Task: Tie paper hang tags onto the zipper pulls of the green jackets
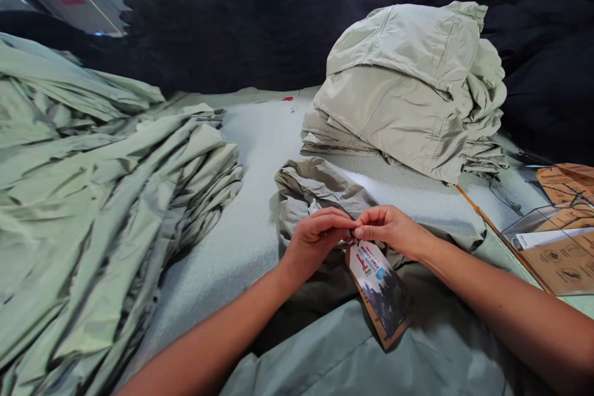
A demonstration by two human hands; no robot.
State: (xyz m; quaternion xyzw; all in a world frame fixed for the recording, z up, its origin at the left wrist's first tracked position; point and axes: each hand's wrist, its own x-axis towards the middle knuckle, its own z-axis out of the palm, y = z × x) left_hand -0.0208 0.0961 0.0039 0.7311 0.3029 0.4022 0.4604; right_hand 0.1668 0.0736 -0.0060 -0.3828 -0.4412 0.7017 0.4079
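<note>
My left hand [320, 236] and my right hand [390, 229] meet fingertip to fingertip, both closed in a pinch. Between them is the dark cord of a hang tag, mostly covered by the fingers. Below the fingers hangs the hang tag [378, 284], printed with a forest picture and backed by brown card. Beneath both hands lies a crumpled grey-green garment [320, 179], its lower part spreading toward me. Whether the cord passes through part of the garment is hidden.
At the back right stands a stack of folded beige garments [399, 86]. A large heap of pale green garments [106, 210] covers the left side. More brown hang tags [561, 247] with dark cords lie at the right edge. Dark piles [260, 25] rise behind the white-covered table [245, 136].
</note>
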